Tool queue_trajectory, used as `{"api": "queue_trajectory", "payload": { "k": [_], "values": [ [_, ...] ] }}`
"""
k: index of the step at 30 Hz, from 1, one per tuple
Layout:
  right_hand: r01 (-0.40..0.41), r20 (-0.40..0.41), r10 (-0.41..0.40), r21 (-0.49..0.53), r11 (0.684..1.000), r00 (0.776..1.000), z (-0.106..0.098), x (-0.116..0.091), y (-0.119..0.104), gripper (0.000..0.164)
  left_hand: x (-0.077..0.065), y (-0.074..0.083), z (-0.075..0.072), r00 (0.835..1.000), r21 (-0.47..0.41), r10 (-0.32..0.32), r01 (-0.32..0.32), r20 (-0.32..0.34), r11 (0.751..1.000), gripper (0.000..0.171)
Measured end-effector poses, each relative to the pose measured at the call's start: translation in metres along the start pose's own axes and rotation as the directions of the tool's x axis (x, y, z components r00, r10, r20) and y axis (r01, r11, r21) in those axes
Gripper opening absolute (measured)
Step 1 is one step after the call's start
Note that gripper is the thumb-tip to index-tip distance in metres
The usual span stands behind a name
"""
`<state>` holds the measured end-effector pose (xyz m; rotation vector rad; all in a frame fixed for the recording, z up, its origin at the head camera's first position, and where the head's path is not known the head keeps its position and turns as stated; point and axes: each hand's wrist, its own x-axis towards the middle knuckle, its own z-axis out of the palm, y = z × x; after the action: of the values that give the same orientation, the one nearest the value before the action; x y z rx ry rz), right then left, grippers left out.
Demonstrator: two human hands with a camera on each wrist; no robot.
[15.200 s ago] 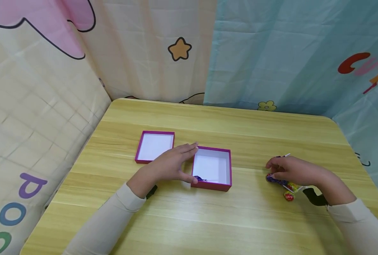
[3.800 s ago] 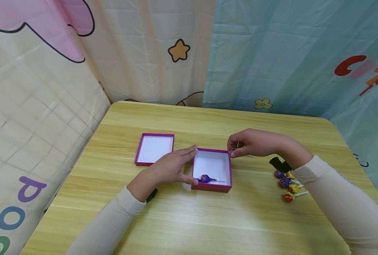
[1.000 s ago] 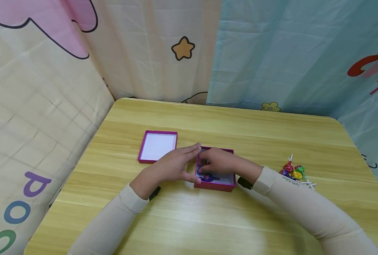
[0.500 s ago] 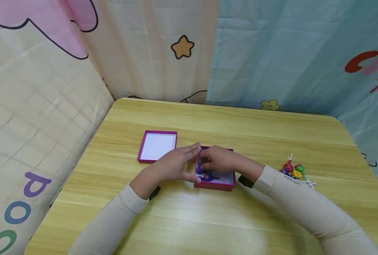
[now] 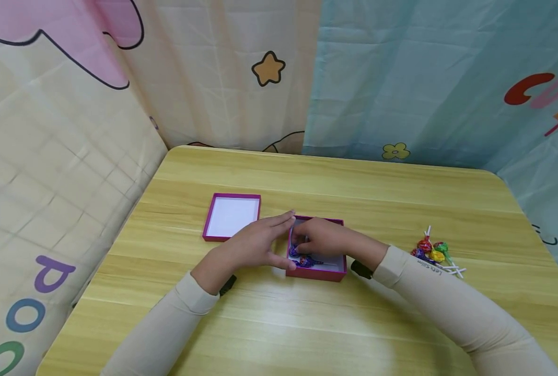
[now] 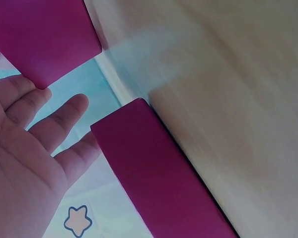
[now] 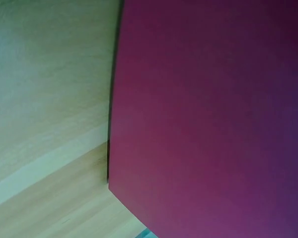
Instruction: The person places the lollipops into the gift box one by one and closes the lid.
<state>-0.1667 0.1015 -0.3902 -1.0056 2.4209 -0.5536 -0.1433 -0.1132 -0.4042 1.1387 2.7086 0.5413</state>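
Observation:
An open magenta box (image 5: 317, 275) with a white inside stands mid-table. My left hand (image 5: 253, 241) lies along its left side, fingers extended to the back corner and thumb at the front corner; the left wrist view shows the hand (image 6: 30, 148) spread, with fingertips at the box. Down inside the box, my right hand (image 5: 323, 237) pinches a purple-wrapped lollipop (image 5: 293, 251) near the left wall, its stick hidden under the hand. A purple lollipop (image 5: 307, 261) lies along the front wall. In the right wrist view, the box's magenta side (image 7: 198, 119) fills most of the picture.
The matching magenta lid (image 5: 232, 216) lies inside-up behind my left hand. Several lollipops (image 5: 436, 256) in red, yellow, green and purple wrappers are heaped at the right, partly behind my right sleeve (image 5: 457, 297). Printed curtains hang behind the wooden table (image 5: 354, 183).
My right hand has gone from the lollipop heap to the box's right rim with a lollipop, then down inside. Over the last second it stays there, barely shifting. The left hand keeps its place.

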Motion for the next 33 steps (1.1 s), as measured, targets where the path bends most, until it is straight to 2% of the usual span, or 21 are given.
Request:
{"api": "queue_trajectory", "payload": {
  "k": [11, 22, 33],
  "values": [
    [0.031, 0.021, -0.031, 0.003, 1.000, 0.999, -0.001, -0.001, 0.000, 0.003, 0.000, 0.002, -0.002, 1.000, 0.001, -0.021, 0.021, 0.012, 1.000, 0.104],
    [0.022, 0.048, -0.022, 0.007, 1.000, 0.999, -0.003, -0.001, 0.000, 0.006, 0.000, 0.002, -0.001, 1.000, -0.002, -0.023, 0.023, 0.012, 1.000, 0.105],
    [0.016, 0.011, -0.016, -0.002, 1.000, 1.000, -0.011, -0.006, 0.002, 0.005, 0.001, 0.003, -0.001, 0.999, 0.006, -0.030, 0.030, 0.016, 1.000, 0.105]
  ]
}}
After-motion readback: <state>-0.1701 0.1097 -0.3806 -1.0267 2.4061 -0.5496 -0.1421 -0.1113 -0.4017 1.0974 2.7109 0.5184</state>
